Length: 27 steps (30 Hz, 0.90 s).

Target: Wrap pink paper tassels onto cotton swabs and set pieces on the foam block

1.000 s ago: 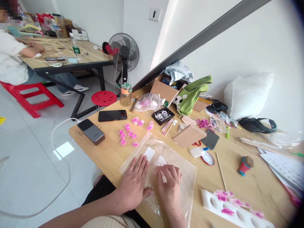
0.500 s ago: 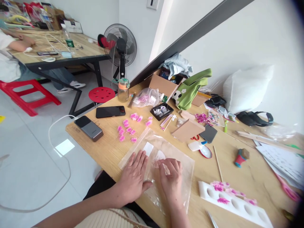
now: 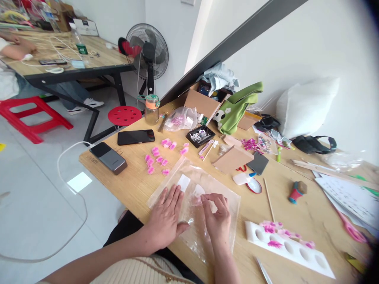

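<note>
A clear plastic bag lies flat on the wooden table in front of me. My left hand rests palm down on its left side, fingers stretched out, just below a small white card. Over the bag's middle, my right hand has thumb and forefinger pinched together. Whatever sits between those fingertips is too small to make out. Right beside them lies a pale pink-and-white petal-like piece. Beyond the bag, several small pink fluffy pieces are scattered on the table.
A power bank and a phone lie at left. To the right are a glue bottle, a wooden stick, a white holder with round hollows and a blade tip. A person sits at the far table.
My right hand has shifted slightly right and lifted away from the pale piece, its fingers now more arched. The left hand stays flat. The whole view has moved a little.
</note>
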{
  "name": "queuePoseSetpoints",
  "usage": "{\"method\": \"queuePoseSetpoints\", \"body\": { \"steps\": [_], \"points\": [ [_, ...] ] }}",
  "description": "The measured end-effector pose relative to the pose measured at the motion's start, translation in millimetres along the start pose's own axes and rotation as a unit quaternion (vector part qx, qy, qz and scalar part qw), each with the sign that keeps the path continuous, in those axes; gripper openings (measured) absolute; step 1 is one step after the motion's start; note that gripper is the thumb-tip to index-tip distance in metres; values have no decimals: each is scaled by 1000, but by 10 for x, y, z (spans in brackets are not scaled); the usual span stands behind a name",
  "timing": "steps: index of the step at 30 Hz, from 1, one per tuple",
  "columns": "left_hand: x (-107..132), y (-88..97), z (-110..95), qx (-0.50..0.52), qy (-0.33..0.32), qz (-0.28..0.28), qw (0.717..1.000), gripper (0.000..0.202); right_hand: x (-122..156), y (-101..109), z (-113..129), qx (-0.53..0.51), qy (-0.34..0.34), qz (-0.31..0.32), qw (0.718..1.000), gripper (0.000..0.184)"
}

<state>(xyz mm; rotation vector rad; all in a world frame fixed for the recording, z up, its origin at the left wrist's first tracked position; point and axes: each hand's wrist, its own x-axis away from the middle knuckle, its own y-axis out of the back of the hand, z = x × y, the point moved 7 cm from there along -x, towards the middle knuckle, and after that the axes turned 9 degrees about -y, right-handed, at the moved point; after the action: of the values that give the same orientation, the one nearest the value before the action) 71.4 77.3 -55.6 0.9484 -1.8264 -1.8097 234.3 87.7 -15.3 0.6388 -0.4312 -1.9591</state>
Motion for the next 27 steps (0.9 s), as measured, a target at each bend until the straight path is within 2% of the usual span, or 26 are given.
{"method": "queuePoseSetpoints", "body": {
  "steps": [5,8,11,15,17,22,27],
  "points": [
    [-2,-3,-7,2,-2,-3,1000,82,-23,64,-72,-51,-64,3,997,21],
    [-3,-20,-10,-4,4,5,1000,82,-22,83,-125,-140,-119,15,983,21],
    [4,-23,-21,-7,-1,4,1000,81,-27,81,-153,-271,-155,19,950,19],
    [31,59,-16,-5,-12,-35,999,78,-54,61,-167,-410,-187,23,892,19],
    [44,123,1,1,-11,-59,998,80,-66,49,-150,-437,-194,37,878,20],
    [84,247,46,39,-18,-103,994,82,-67,53,-62,-461,-187,61,865,29],
    [168,293,94,98,-23,-152,983,71,23,-8,-72,-522,-241,72,815,26]
  ]
}}
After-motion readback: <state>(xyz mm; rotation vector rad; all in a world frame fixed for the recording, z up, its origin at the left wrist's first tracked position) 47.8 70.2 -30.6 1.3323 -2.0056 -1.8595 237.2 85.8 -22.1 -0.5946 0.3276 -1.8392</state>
